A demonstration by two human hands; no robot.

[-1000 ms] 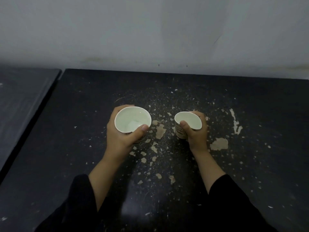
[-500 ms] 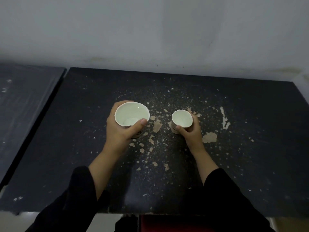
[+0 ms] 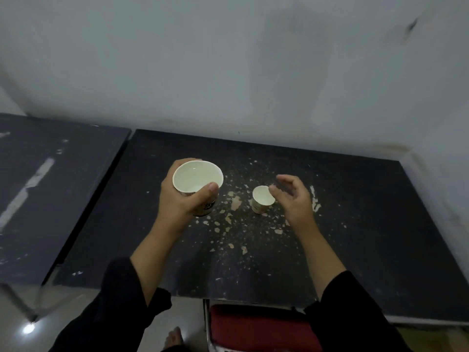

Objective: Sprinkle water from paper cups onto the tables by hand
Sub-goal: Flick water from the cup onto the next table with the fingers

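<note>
My left hand (image 3: pixel 181 199) is wrapped around a white paper cup (image 3: pixel 198 180) and holds it up above the black table (image 3: pixel 368 224); a little water shows inside. A second, smaller-looking paper cup (image 3: pixel 262 201) stands upright on the table's worn, flaked middle. My right hand (image 3: pixel 295 199) hovers just right of that cup with fingers spread and curled, a small gap between fingertips and rim, holding nothing.
Another dark table (image 3: pixel 50 194) adjoins on the left with a narrow gap between the two. A pale wall (image 3: pixel 228 72) runs behind both. A red chair seat (image 3: pixel 253 326) sits under the near edge, with a bare foot (image 3: pixel 173 337) on the floor.
My right hand has let go of the right cup and opened beside it. My left hand lifted its cup higher. The view pulled back, showing the table's near edge and chair.
</note>
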